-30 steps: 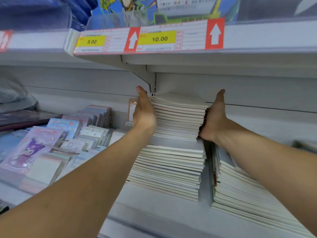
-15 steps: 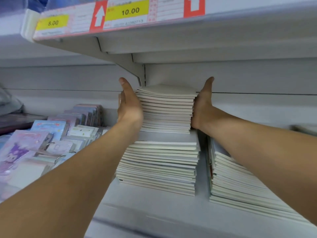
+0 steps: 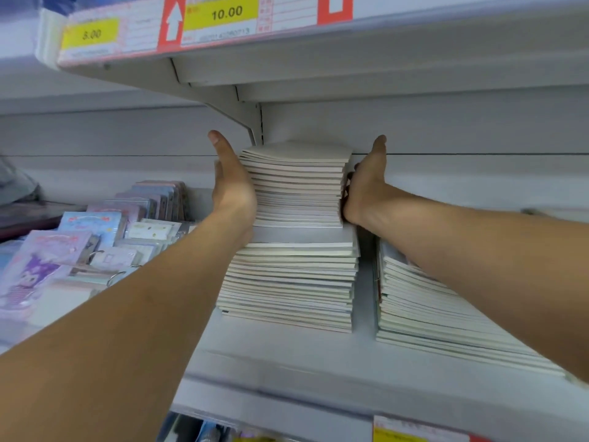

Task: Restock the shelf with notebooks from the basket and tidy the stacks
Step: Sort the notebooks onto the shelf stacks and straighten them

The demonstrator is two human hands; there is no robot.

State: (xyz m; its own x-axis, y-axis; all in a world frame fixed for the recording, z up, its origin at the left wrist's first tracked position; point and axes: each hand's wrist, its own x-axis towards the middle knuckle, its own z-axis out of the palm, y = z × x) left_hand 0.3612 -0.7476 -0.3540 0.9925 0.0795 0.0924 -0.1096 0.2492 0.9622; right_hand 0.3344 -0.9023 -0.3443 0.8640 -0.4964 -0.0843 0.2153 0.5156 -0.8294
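Notebooks fill the shelf [image 3: 287, 355] in two stacks: a tall centre stack [image 3: 290, 282] and a lower one [image 3: 446, 323] to its right. Atop the centre stack sits an upper batch [image 3: 294, 183], set back and narrower than the pile under it. Both hands press flat against its sides, fingers straight, the left hand [image 3: 231, 183] on the left edge and the right hand [image 3: 363, 186] on the right. To do this well, I judge, squeeze evenly, square the spines, then draw the batch toward the near edge until flush, without tipping the top covers.
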